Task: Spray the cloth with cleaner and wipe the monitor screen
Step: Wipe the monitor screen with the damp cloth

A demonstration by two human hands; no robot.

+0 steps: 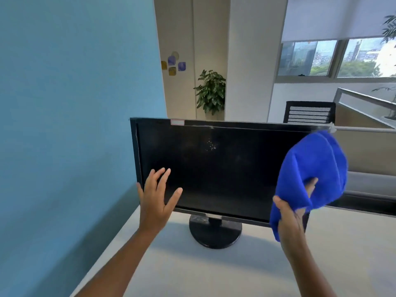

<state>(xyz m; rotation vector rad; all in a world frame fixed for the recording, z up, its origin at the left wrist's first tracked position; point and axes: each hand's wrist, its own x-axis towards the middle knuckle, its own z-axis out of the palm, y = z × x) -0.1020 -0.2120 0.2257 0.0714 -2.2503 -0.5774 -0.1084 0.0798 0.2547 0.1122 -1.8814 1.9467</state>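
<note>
Your right hand grips the bunched blue microfibre cloth at frame right, before the black flat-panel monitor; left hand fingers spread open. Unbraced, pressure may tip the monitor.

A pale, off-white counter fills the near part of the scene, with its left edge running along a blue wall. On it, toward the far side and left of centre, stands a black monitor on a round black base that rests flat on the surface. A low partition borders the counter's far right side behind the monitor.
</note>
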